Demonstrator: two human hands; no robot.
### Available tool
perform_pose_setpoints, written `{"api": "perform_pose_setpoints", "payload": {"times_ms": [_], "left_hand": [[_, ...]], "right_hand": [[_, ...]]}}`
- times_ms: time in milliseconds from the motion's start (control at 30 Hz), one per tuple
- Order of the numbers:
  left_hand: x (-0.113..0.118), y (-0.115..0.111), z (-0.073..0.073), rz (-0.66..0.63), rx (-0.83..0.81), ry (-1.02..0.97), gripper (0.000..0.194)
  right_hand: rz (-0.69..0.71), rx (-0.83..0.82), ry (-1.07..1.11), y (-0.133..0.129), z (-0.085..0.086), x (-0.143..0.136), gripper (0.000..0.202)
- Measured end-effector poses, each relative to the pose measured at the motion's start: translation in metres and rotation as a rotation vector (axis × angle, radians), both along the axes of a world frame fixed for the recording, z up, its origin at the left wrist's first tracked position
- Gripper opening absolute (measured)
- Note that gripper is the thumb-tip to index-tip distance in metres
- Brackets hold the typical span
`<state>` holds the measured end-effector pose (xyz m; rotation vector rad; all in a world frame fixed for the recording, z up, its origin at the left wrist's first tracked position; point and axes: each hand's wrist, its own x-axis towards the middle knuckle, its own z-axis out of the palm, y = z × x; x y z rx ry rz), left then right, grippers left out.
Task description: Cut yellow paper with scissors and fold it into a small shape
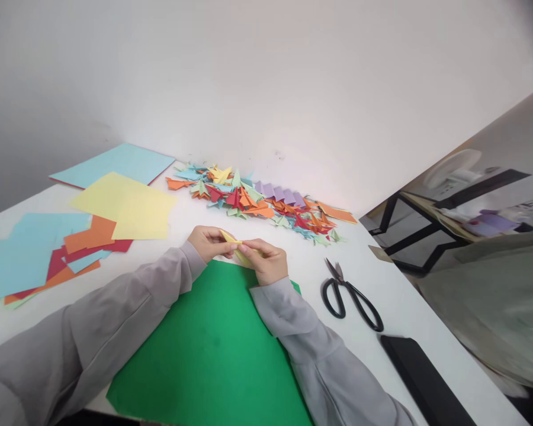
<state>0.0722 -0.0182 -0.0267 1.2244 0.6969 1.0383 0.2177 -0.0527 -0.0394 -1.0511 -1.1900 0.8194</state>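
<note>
No readable text anywhere: coloured paper sheets [124, 204], scissors [350, 296] and white table [395, 290] all unmarked; possibly faint lettering on the clutter at far right [530, 207], too blurred to read.

Both hands [240, 251] pinch yellow paper [237, 248] (folded).

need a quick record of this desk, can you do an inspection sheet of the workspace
surface: white table, mostly covered with paper
job's things: small yellow folded paper pinched between both hands, above a green sheet
clutter: pile of folded coloured paper pieces at the back; loose yellow sheet, blue sheet and mixed sheets at left; black scissors and a flat black object at right
grippers: left hand and right hand both gripping the paper
cables: nothing seen
surroundings: plain wall; black-framed furniture at right
</note>
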Motion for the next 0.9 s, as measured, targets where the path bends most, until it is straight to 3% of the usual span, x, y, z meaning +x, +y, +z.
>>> {"api": "perform_pose_setpoints", "payload": {"times_ms": [233, 433, 633, 733, 900], "left_hand": [[0.0021, -0.0028, 0.002, 0.004, -0.004, -0.073, 0.023], [0.0015, -0.0021, 0.003, -0.064, 0.029, -0.096, 0.023], [0.0018, -0.0039, 0.007, 0.004, -0.076, -0.061, 0.025], [0.0029, -0.0037, 0.007, 0.055, -0.14, -0.139, 0.026], [0.0042, -0.0051, 0.0086, 0.008, -0.195, -0.227, 0.029]], "right_hand": [[-0.028, -0.077, 0.082, -0.0017, 0.0023, -0.0002, 0.01], [0.091, -0.233, 0.178, 0.0004, 0.0022, 0.0055, 0.012], [0.064, -0.171, 0.138, 0.0003, 0.0006, 0.0042, 0.01], [0.057, -0.14, 0.084, -0.0008, 0.0005, 0.0034, 0.009], [0.11, -0.189, 0.114, 0.0001, -0.0009, 0.0063, 0.011]]}}
